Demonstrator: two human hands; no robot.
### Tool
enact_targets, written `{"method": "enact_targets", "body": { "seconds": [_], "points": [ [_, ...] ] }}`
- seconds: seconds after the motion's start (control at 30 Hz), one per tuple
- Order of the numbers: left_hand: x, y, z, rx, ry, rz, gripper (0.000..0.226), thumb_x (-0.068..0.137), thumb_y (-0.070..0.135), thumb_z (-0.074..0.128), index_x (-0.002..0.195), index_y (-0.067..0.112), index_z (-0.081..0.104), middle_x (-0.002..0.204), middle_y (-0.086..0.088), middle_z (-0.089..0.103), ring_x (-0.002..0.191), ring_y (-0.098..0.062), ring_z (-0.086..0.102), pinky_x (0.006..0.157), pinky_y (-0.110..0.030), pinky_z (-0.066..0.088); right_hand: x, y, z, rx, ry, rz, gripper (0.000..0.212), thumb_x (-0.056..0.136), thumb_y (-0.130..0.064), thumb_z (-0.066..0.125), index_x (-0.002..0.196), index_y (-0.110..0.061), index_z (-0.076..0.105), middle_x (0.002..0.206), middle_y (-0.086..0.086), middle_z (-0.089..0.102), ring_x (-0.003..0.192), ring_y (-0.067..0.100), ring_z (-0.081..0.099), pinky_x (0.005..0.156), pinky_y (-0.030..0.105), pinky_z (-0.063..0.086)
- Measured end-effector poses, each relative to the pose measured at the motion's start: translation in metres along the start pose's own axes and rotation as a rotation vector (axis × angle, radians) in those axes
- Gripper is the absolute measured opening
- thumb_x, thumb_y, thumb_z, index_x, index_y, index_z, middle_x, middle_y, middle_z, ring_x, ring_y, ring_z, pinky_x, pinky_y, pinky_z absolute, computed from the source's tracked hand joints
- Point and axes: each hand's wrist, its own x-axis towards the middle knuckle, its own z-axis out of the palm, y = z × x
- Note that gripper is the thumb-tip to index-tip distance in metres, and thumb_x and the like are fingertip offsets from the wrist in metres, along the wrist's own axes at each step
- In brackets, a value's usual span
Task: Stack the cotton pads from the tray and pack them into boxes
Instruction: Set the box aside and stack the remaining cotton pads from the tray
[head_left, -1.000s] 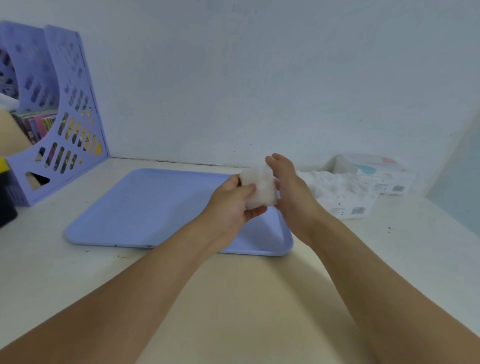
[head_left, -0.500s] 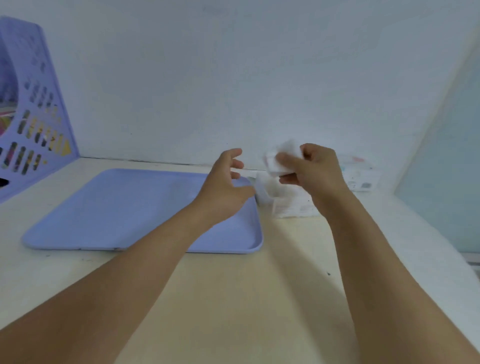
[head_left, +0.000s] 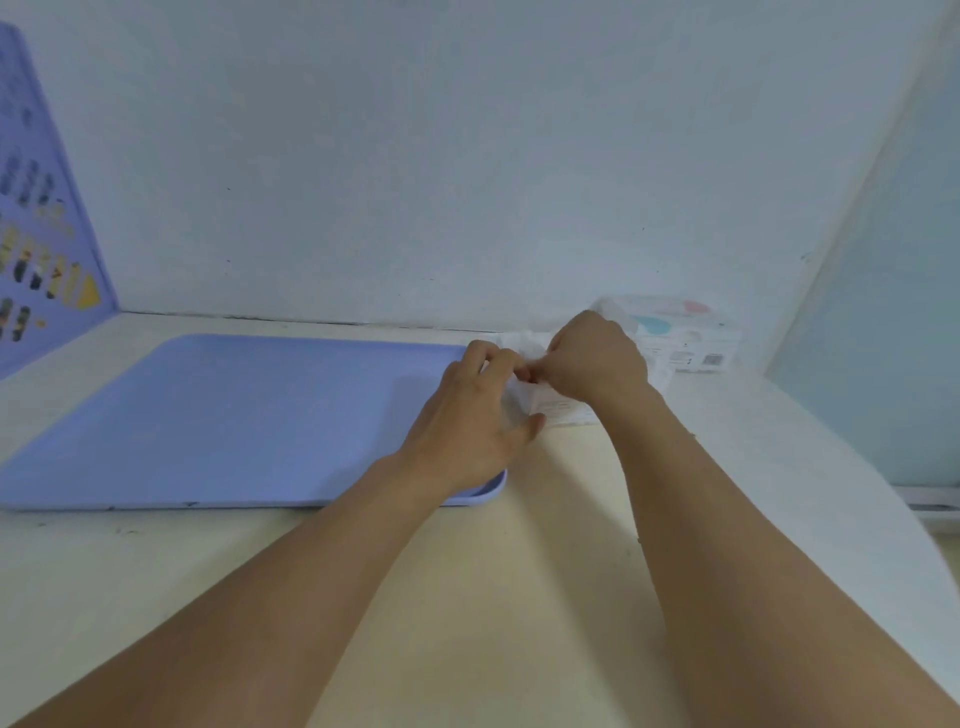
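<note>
**Both hands at the open box beside the tray**

The left hand (head_left: 467, 415) and the right hand (head_left: 597, 358) are brought together over a white open box (head_left: 558, 410) lying just beside the right edge of the blue tray (head_left: 234, 415). White cotton pads (head_left: 519, 345) are seen at the fingertips, apparently pinched by the curled right fingers; the left fingers are curled against the box, though whether it is gripped cannot be told. A second box (head_left: 685, 338) is seen behind, against the wall. A purple file rack (head_left: 36, 234) stands far left.
</note>
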Motion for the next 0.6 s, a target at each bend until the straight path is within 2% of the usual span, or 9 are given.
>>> {"method": "enact_targets", "body": {
  "seconds": [0.07, 0.13, 0.27, 0.4, 0.47, 0.57, 0.6],
  "points": [
    [-0.001, 0.0, 0.001, 0.065, -0.026, 0.013, 0.042, 0.091, 0.044, 0.067, 0.128, 0.031, 0.052, 0.13, 0.01, 0.041, 0.112, -0.02, 0.048, 0.085, -0.043, 0.053, -0.002, 0.0, 0.0, -0.125, 0.032, 0.019, 0.04, 0.079, -0.038, 0.079, 0.079, -0.016, 0.046, 0.072, -0.001, 0.05, 0.072, 0.022, 0.056, 0.054, 0.028, 0.037],
    [-0.002, 0.002, 0.002, 0.104, -0.04, 0.046, 0.045, 0.092, 0.044, 0.065, 0.133, 0.033, 0.051, 0.132, 0.012, 0.041, 0.112, -0.021, 0.046, 0.084, -0.043, 0.053, -0.003, 0.003, -0.003, -0.144, 0.032, 0.04, 0.042, 0.08, -0.038, 0.08, 0.077, -0.016, 0.044, 0.075, -0.001, 0.052, 0.077, 0.023, 0.056, 0.058, 0.029, 0.039],
    [-0.002, 0.003, 0.002, 0.141, -0.06, 0.065, 0.047, 0.093, 0.044, 0.064, 0.136, 0.036, 0.048, 0.129, 0.009, 0.036, 0.112, -0.02, 0.044, 0.08, -0.04, 0.053, -0.004, 0.007, -0.006, -0.109, 0.029, 0.076, 0.045, 0.077, -0.038, 0.082, 0.073, -0.018, 0.042, 0.073, -0.001, 0.052, 0.076, 0.023, 0.057, 0.052, 0.026, 0.034],
    [-0.001, 0.003, 0.001, 0.196, -0.085, 0.054, 0.048, 0.094, 0.046, 0.062, 0.138, 0.039, 0.043, 0.126, 0.008, 0.035, 0.113, -0.019, 0.042, 0.076, -0.033, 0.049, -0.001, 0.011, -0.003, -0.027, 0.009, 0.081, 0.045, 0.074, -0.041, 0.083, 0.071, -0.017, 0.046, 0.069, -0.001, 0.054, 0.069, 0.022, 0.057, 0.054, 0.027, 0.037],
    [-0.001, 0.003, 0.002, 0.208, -0.09, 0.032, 0.052, 0.094, 0.048, 0.061, 0.14, 0.039, 0.04, 0.128, 0.006, 0.036, 0.114, -0.02, 0.042, 0.078, -0.035, 0.05, 0.001, 0.016, -0.003, 0.094, -0.024, 0.065, 0.042, 0.073, -0.039, 0.084, 0.069, -0.015, 0.051, 0.064, -0.002, 0.052, 0.06, 0.018, 0.052, 0.052, 0.026, 0.035],
    [0.001, 0.003, 0.002, 0.223, -0.1, 0.018, 0.056, 0.094, 0.049, 0.06, 0.144, 0.035, 0.039, 0.133, 0.004, 0.036, 0.118, -0.02, 0.041, 0.078, -0.032, 0.045, -0.007, 0.02, -0.015, 0.53, 0.07, 0.003, 0.005, 0.082, -0.015, 0.073, 0.085, -0.015, 0.069, 0.072, -0.008, 0.06, 0.066, 0.012, 0.055, 0.056, 0.021, 0.04],
    [0.001, 0.003, 0.001, 0.239, -0.099, 0.025, 0.056, 0.094, 0.049, 0.06, 0.144, 0.034, 0.039, 0.133, 0.003, 0.036, 0.118, -0.02, 0.041, 0.075, -0.03, 0.043, -0.01, 0.02, -0.02, 0.643, 0.142, -0.023, 0.013, 0.083, -0.007, 0.065, 0.086, -0.016, 0.073, 0.073, -0.01, 0.063, 0.067, 0.01, 0.056, 0.056, 0.019, 0.04]
  ]
}}
